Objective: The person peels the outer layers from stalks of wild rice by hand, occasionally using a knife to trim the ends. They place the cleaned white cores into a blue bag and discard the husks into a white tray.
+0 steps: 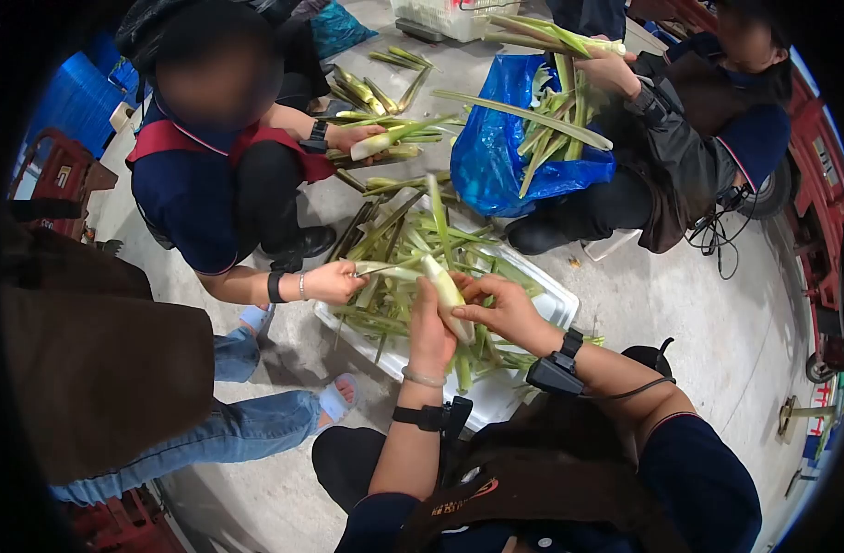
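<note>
A pale green-white stalk (445, 295) is held upright at a slant over a white foam tray (558, 300). My left hand (431, 327) is wrapped along its left side. On the right, my right hand (505, 311) pinches the lower part of the same stalk with thumb and fingers. Long green leaf strips and peelings (385, 241) are heaped in the tray beneath both hands. Just left of my hands, a co-worker's hand (334, 282) holds a thin tool near another pale stalk (390, 271).
A co-worker (187, 184) crouches at the left with a stalk. Another person (717, 120) at the right holds a stalk above a blue bag (482, 138) of leaves. More stalks (367, 97) lie on the floor. Someone's sandalled foot (337, 398) stands at the lower left.
</note>
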Tool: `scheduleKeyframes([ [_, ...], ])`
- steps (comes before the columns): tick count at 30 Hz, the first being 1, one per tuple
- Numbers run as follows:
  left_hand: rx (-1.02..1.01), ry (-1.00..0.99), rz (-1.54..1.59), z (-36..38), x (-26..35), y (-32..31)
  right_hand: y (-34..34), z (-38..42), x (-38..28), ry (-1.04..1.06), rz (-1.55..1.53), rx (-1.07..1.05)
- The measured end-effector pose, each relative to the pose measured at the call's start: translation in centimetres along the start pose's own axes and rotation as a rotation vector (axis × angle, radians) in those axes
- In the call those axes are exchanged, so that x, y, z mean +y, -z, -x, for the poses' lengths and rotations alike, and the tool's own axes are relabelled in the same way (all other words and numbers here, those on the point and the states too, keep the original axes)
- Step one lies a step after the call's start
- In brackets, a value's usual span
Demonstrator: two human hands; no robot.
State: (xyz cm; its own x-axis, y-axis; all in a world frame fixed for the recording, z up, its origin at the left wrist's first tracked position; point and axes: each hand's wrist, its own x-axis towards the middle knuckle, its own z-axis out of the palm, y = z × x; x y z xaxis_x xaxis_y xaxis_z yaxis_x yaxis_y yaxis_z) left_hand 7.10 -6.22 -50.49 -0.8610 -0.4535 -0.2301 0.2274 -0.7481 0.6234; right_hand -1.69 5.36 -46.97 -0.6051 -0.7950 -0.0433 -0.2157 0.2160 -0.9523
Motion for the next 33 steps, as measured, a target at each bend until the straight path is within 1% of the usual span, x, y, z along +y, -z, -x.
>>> scheduleKeyframes([
  [1,-0.015,-0.009,-0.043,0.0,-0.2,-0.1,0.3,0.0,-0.2,0.020,0.095,0.007],
  [2,0.008,-0.023,-0.091,0.1,-0.3,0.0,-0.1,0.1,-1.0,0.000,-0.047,0.071],
  [3,0.004,-0.016,-0.089,0.1,-0.3,0.0,-0.4,0.0,-1.0,-0.005,-0.045,0.078],
  [5,-0.033,-0.100,-0.268,-0.1,-0.2,0.2,-0.6,-0.1,-0.6,0.016,-0.252,0.135],
  [6,-0.037,-0.094,-0.283,-0.1,-0.2,0.2,-0.5,-0.2,-0.5,0.016,-0.251,0.139],
  [7,-0.039,-0.093,-0.281,-0.3,-0.3,0.4,-0.3,-0.3,-0.3,0.033,-0.164,0.185],
  [8,-0.063,-0.224,-0.566,-0.4,-0.3,0.5,0.0,-0.4,-0.3,0.049,-0.078,0.229],
  [9,-0.084,-0.356,-0.852,-0.6,-0.4,0.5,0.5,-0.6,-0.4,0.047,-0.078,0.229],
  [10,-0.039,-0.427,-0.879,-0.6,-0.8,0.5,1.2,-0.8,-0.5,-0.077,-0.243,0.135],
  [11,-0.040,-0.425,-0.878,-0.6,-0.9,0.6,1.7,-1.1,-0.6,-0.202,-0.409,0.040],
  [13,-0.049,-0.395,-0.941,-0.6,-1.0,0.9,2.1,-1.4,-0.5,-0.220,-0.443,0.041],
  [14,-0.050,-0.390,-0.943,-0.4,-0.6,0.5,2.4,-1.5,-0.4,-0.272,-0.497,0.010],
  [15,-0.011,-0.143,-0.673,-0.2,-0.1,0.1,2.5,-1.5,-0.3,-0.322,-0.550,-0.022],
  [16,0.028,0.097,-0.399,0.0,0.3,-0.3,2.4,-1.4,-0.4,-0.324,-0.553,-0.021],
  [17,0.030,0.098,-0.400,0.0,0.5,-0.9,2.0,-1.4,-0.5,-0.286,-0.590,-0.026],
  [19,0.063,0.146,-0.016,0.0,0.6,-2.0,1.5,-1.4,-0.9,-0.209,-0.663,-0.036],
  [20,0.026,0.157,0.015,-0.4,0.6,-1.5,1.3,-1.4,-0.5,-0.164,-0.437,-0.010],
  [21,0.025,0.156,0.016,-0.4,0.3,-1.2,1.3,-1.3,-0.3,-0.164,-0.435,-0.010],
  [23,0.033,0.174,0.019,-0.4,-0.2,-1.3,1.4,-1.1,0.1,-0.026,-0.026,0.012],
  [24,0.032,0.177,0.019,-0.4,-0.2,-1.1,1.3,-1.1,0.4,-0.060,-0.062,-0.001],
  [26,0.000,0.171,-0.136,-0.3,-0.2,-0.7,1.4,-1.1,0.5,-0.088,-0.108,-0.012],
  [28,0.000,0.156,-0.150,-0.1,0.0,-0.9,1.5,-1.2,0.4,-0.115,-0.154,-0.024],
  [30,0.000,0.138,-0.163,-0.2,0.0,-0.9,1.7,-1.2,0.0,-0.214,-0.283,-0.096],
  [31,-0.004,0.156,-0.157,-0.4,-0.3,-0.4,1.6,-1.2,0.1,-0.214,-0.283,-0.096],
  [33,-0.010,0.173,-0.151,-0.5,-0.2,-0.6,0.9,-1.0,0.4,-0.112,-0.430,-0.044],
])
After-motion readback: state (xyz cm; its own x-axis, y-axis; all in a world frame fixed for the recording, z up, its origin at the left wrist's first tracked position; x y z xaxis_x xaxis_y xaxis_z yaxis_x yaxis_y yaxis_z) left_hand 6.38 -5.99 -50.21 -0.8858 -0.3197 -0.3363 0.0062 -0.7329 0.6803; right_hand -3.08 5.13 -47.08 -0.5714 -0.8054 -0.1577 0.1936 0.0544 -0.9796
